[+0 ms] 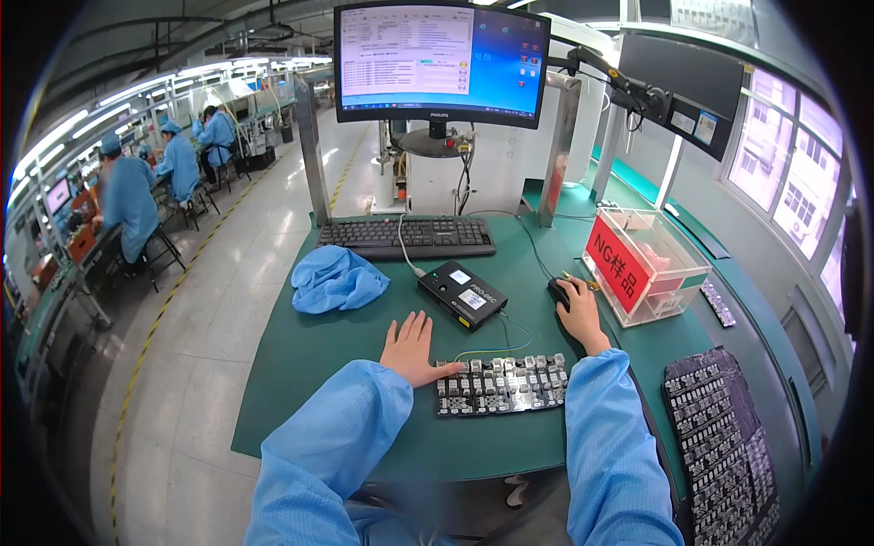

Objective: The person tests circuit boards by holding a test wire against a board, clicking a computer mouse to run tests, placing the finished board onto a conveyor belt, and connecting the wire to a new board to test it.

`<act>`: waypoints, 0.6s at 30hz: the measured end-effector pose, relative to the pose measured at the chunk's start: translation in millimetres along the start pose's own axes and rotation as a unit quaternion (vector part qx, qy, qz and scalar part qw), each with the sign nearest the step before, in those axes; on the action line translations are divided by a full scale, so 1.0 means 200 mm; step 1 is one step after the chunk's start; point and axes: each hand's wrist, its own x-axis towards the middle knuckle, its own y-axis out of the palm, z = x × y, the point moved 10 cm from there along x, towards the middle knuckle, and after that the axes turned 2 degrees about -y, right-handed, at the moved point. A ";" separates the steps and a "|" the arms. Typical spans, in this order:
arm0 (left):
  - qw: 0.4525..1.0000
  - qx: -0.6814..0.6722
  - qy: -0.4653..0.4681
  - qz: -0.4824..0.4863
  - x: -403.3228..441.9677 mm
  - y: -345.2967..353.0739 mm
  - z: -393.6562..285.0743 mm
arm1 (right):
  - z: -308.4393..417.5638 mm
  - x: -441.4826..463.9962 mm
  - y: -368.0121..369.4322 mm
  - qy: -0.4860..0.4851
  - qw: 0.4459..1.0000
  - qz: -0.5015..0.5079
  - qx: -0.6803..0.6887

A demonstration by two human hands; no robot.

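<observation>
My left hand (414, 351) lies on the green mat with its fingers spread. Its thumb reaches the left end of a circuit board panel (501, 387), which carries rows of small components. Over a black computer mouse (561, 293) rests my right hand (581, 314), its fingers curved around it. Between and beyond both hands sits a black box labelled PRO-06C (462, 296), with a small lit screen. A grey cable is plugged into its far side, and thin wires run from its near right corner toward the panel.
A keyboard (405, 238) lies below the lit monitor (439, 64). Left of the box is a crumpled blue cloth (337, 280). A clear box with a red label (621, 264) stands at right. More board panels (715, 437) are stacked nearer. Several people in blue sit far left.
</observation>
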 end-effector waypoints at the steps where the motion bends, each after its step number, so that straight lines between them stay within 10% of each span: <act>1: 1.000 0.000 0.000 0.000 0.00 0.00 0.00 | 0.00 0.00 0.00 -0.003 1.000 -0.003 -0.002; 18: 1.000 0.007 0.002 -0.001 0.00 0.01 0.00 | 0.00 0.00 0.00 -0.008 1.000 -0.007 -0.004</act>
